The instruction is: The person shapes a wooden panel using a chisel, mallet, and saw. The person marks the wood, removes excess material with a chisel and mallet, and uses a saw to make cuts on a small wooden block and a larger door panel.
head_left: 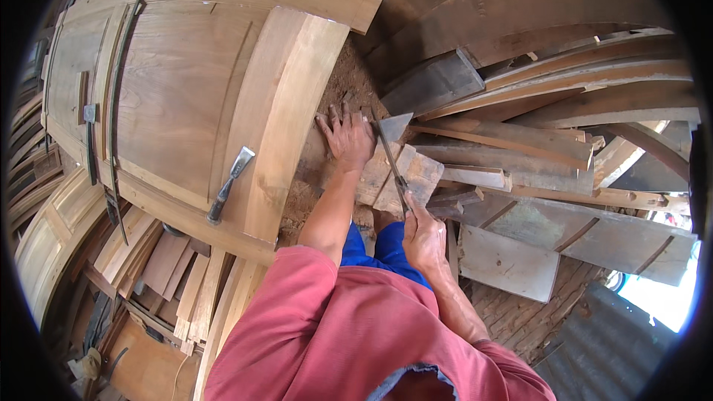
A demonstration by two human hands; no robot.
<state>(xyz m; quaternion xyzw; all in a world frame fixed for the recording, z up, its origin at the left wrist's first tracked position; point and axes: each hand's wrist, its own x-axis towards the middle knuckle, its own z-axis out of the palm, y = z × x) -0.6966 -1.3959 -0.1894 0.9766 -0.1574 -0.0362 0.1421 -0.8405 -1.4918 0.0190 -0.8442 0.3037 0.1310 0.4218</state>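
Observation:
My left hand (pixel 346 136) lies flat with its fingers spread, pressing on wood beside the pale boards; what is under the palm is partly hidden. In my right hand (pixel 425 238) is the handle of a long, narrow saw (pixel 390 156), closed in my fingers. Its blade, seen nearly edge-on, points away from me and passes just right of my left fingers. Beneath the blade is a worn wooden block (pixel 418 174). To the left, a chisel (pixel 232 182) with a dark handle rests on the large wooden door panel (pixel 174 82).
A long metal bar clamp (pixel 122 59) crosses the panel, and another dark-handled tool (pixel 90 134) lies beyond it. Stacked planks (pixel 512 141) crowd the right side. Wood offcuts (pixel 197 289) fill the lower left, and a corrugated sheet (pixel 605 349) stands at the lower right.

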